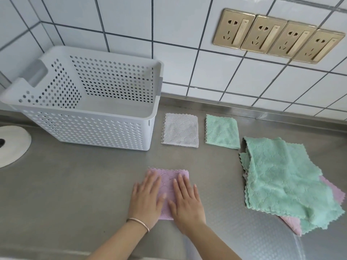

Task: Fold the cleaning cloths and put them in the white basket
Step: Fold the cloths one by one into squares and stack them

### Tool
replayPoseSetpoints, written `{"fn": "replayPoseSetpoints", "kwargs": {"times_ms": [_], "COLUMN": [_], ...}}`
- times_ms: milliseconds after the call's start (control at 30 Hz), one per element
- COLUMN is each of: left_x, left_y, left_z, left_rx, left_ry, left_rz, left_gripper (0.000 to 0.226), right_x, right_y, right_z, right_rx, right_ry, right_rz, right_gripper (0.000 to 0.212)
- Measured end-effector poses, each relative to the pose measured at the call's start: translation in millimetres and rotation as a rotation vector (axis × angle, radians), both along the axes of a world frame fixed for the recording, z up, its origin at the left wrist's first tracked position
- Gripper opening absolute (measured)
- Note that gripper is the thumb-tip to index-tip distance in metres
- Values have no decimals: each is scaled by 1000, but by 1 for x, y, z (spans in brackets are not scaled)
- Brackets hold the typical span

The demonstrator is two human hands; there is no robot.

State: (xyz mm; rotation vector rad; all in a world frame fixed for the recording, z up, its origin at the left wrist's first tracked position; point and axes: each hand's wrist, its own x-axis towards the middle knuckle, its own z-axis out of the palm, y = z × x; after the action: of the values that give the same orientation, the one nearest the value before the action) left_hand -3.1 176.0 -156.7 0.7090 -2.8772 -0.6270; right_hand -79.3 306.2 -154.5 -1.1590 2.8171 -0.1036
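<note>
Hands, left [145,199] and right [187,202], press flat a folded pink cloth [167,186]; perforated white plastic basket [90,102], upper left, looks empty, green cloth pile [281,177] unfolded.

Stainless steel counter [75,184] carries: white basket [90,128] at left rear; folded grey cloth [179,130] and folded green cloth [221,131] beside it; folded pink cloth [169,184] in front; unfolded cloth pile [285,184] at right
</note>
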Motion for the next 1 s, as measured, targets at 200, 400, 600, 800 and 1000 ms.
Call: {"fn": "replayPoseSetpoints", "kwargs": {"times_ms": [200,400,600,800,1000], "left_x": [-1,-8,-8,6,0], "left_y": [-4,-9,-23,-13,3], "left_z": [-14,-21,10,22,23], "left_rx": [-166,-156,327,209,279], "left_ry": [-226,-190,-50,-239,-216], "left_rz": [-89,-100,127,595,564], "left_gripper": [66,62,84,30,21], "right_x": [4,1,-12,-13,-14], "right_y": [-9,-13,-12,1,3], "right_z": [-19,-20,0,22,24], "right_rx": [-9,-2,-92,-159,-108], "right_ry": [-29,-33,-44,-339,-544], "right_rz": [-56,-83,-69,-562,-573], "right_gripper": [68,67,59,39,33]}}
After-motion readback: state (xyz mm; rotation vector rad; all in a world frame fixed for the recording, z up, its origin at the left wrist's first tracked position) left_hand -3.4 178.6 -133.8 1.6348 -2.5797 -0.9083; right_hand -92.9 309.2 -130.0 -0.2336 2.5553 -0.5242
